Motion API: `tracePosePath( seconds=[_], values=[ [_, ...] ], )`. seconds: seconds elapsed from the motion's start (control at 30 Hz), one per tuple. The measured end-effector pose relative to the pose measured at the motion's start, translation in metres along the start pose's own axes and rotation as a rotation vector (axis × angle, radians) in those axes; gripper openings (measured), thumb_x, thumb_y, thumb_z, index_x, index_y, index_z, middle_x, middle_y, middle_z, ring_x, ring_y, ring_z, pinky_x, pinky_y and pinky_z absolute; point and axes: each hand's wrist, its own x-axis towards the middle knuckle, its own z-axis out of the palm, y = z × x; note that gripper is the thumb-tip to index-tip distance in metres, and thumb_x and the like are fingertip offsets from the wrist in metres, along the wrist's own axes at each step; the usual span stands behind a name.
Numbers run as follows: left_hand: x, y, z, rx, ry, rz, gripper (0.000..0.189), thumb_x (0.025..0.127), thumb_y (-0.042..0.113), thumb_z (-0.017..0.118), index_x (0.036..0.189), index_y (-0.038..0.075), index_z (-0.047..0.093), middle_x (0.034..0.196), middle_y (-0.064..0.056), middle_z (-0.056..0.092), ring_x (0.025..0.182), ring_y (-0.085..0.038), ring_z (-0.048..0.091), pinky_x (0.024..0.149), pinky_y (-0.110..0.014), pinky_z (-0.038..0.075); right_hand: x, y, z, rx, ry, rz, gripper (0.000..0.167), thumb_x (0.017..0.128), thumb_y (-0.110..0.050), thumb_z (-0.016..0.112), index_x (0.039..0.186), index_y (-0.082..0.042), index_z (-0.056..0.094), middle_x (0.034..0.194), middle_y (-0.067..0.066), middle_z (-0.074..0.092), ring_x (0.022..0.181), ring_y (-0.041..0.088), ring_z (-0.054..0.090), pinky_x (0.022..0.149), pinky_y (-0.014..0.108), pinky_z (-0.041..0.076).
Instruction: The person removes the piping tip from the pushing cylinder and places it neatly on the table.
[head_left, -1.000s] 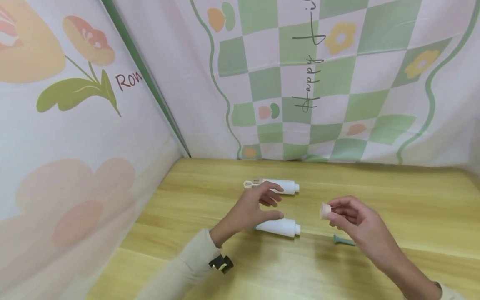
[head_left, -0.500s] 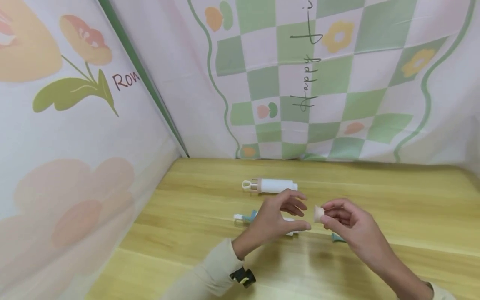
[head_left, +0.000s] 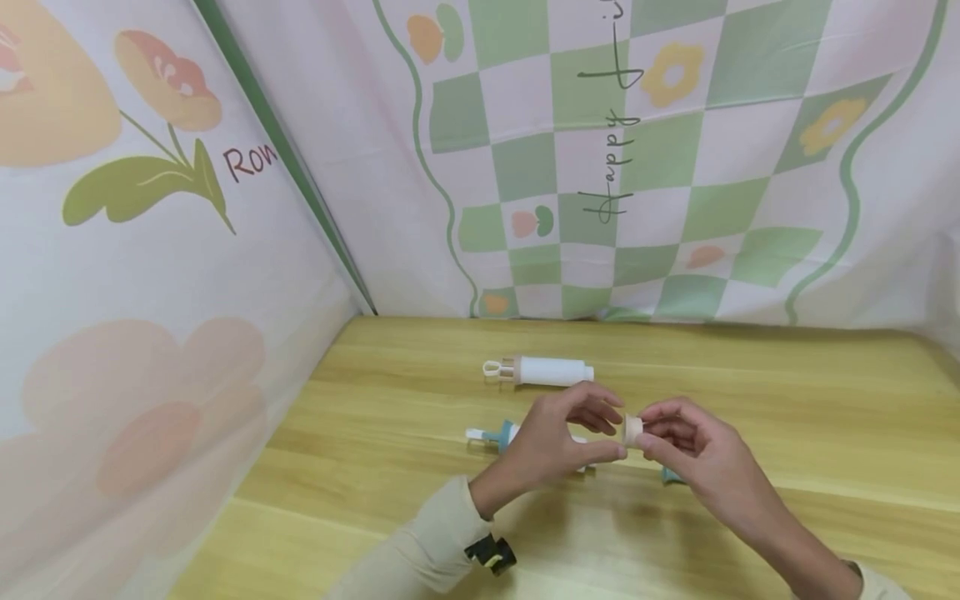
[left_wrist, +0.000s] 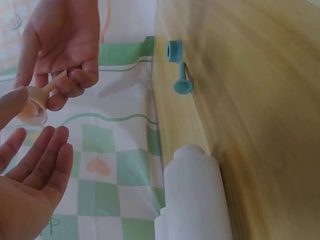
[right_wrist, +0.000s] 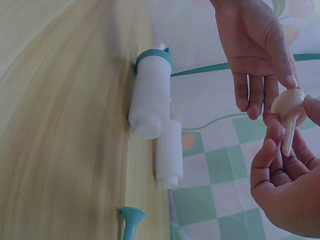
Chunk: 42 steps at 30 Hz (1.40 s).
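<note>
My right hand point(head_left: 705, 450) pinches a small beige funnel point(head_left: 633, 431) above the table. Its narrow stem point(right_wrist: 288, 135) shows in the right wrist view, lying along the curled right fingers. Beside the funnel's wide mouth is my left hand point(head_left: 551, 437), its fingers loosely bent and thumb tip right at the rim. Behind that hand a white bottle with a teal collar point(head_left: 506, 436) lies on its side, partly hidden. A teal funnel point(left_wrist: 183, 86) rests on the table, mostly covered by my right hand in the head view.
Farther back lies a second white bottle point(head_left: 553, 372) with a beige collar and a loop at its end. A teal ring-shaped piece point(left_wrist: 174, 51) sits near the teal funnel. Printed cloth point(head_left: 600, 167) hangs along the table's back edge, with more cloth on the left.
My left hand has moved right, from over the bottles to the beige funnel's mouth. My right hand, still holding the funnel, has shifted slightly left.
</note>
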Motion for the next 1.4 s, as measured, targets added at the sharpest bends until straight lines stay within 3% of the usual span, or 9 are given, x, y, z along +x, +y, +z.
tracePosePath(
  seconds=[0.3,0.7,1.07,1.4],
  values=[
    [-0.001,0.002,0.001,0.040,-0.024,0.041,0.039,0.081,0.002,0.083,0.116,0.000,0.065,0.104,-0.009,0.071,0.089,-0.001,0.065,0.082,-0.019,0.053,-0.001,0.002,0.000,0.005,-0.036,0.017,0.024,0.100,-0.012,0.062,0.121,-0.001,0.057,0.103,0.011,0.067,0.090,0.021,0.068,0.071,0.029,0.056],
    [0.002,0.003,-0.008,0.046,0.049,0.084,0.034,0.084,0.004,0.081,0.113,0.002,0.065,0.103,-0.007,0.070,0.090,-0.005,0.066,0.082,-0.022,0.054,-0.007,0.016,-0.009,0.095,-0.040,0.028,0.025,0.103,-0.006,0.055,0.125,0.004,0.053,0.104,0.009,0.070,0.092,0.020,0.069,0.074,0.030,0.058],
    [0.000,0.001,-0.007,0.009,0.050,0.094,0.037,0.080,0.001,0.083,0.112,0.000,0.065,0.102,-0.009,0.070,0.088,-0.004,0.064,0.079,-0.025,0.056,-0.007,0.018,-0.010,0.052,0.051,0.067,0.018,0.098,-0.006,0.064,0.113,0.003,0.062,0.096,0.007,0.069,0.085,0.016,0.068,0.070,0.025,0.056],
    [0.000,-0.001,-0.002,0.060,0.024,0.093,0.042,0.079,0.003,0.085,0.116,-0.001,0.065,0.101,-0.009,0.071,0.087,0.000,0.064,0.077,-0.020,0.055,-0.007,0.015,-0.009,-0.013,0.087,0.067,0.014,0.096,-0.008,0.067,0.107,0.001,0.066,0.091,0.002,0.070,0.081,0.012,0.067,0.068,0.023,0.054]
  ],
)
